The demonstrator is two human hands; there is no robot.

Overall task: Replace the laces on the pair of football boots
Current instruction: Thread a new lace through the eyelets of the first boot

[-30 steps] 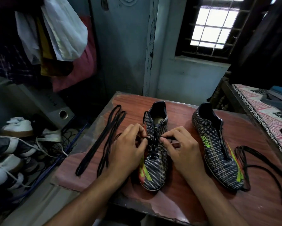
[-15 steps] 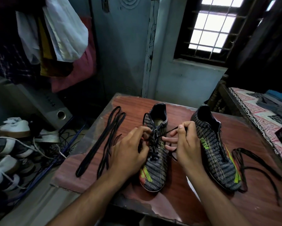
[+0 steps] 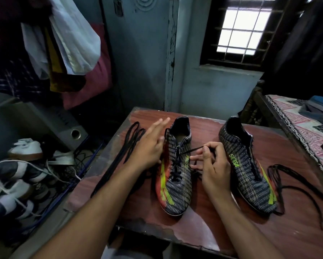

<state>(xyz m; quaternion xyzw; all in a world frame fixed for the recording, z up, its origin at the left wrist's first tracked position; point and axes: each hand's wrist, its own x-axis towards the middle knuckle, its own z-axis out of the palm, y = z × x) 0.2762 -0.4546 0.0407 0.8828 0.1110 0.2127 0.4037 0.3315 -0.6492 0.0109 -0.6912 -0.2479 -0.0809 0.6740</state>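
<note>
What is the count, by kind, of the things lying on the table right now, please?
Dark patterned football boots with green stripes: 2, the left boot and the right boot.
Loose bundles of black laces: 2, the left bundle and the right bundle.
Black lace being threaded in the left boot, in the right hand grip: 1.
Total: 5.

Two bare forearms entering from the lower edge, no sleeves in view, left hand (image 3: 151,146) and right hand (image 3: 213,165) uncovered, no gloves, no rings, no watch or wristband, short plain fingernails
</note>
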